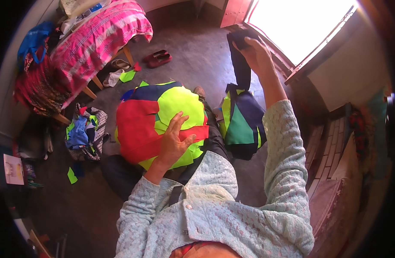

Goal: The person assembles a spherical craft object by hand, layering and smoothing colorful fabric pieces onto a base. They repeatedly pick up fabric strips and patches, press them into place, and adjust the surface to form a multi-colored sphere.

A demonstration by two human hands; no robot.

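A large heap of cut fabric pieces (pixel 137 124), red, neon yellow and navy, lies in front of me between my legs. My left hand (pixel 173 139) lies on top of it, fingers stretched out over the red and yellow pieces. Raised at the upper right, my right hand (pixel 256 53) is closed on a black piece of fabric (pixel 241 69), which hangs down from it. Below that piece, to the right of the heap, is a second pile of fabric (pixel 241 124) in green, navy, black and yellow.
On the left, a checked bag (pixel 102 118) holds blue and green scraps. A bed with a pink plaid cover (pixel 102 41) stands at the far left, with red shoes (pixel 158 59) on the floor beside it. A bright doorway (pixel 300 26) opens at the upper right. Loose neon scraps (pixel 72 175) dot the floor.
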